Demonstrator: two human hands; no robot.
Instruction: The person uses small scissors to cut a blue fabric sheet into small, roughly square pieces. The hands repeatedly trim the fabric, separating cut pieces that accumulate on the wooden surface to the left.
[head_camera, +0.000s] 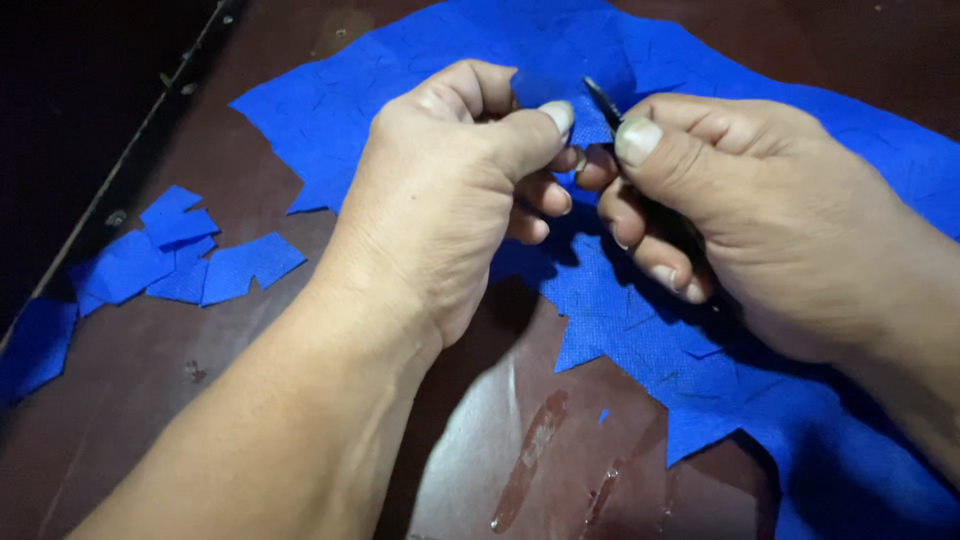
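My left hand (450, 190) pinches a small piece of blue fabric (535, 88) between thumb and forefinger, held above the table. Right beside it, my right hand (740, 200) grips a thin dark tool (603, 100) whose tip points up at the pinched piece; most of the tool is hidden in my fist. Both hands hover over a large sheet of blue non-woven fabric (640, 330) with jagged cut edges.
Several cut blue fabric scraps (185, 260) lie in a loose pile at the left on the dark brown tabletop (250, 380). The table's left edge (130, 150) runs diagonally, with darkness beyond. Glossy smears (530, 455) mark the near surface.
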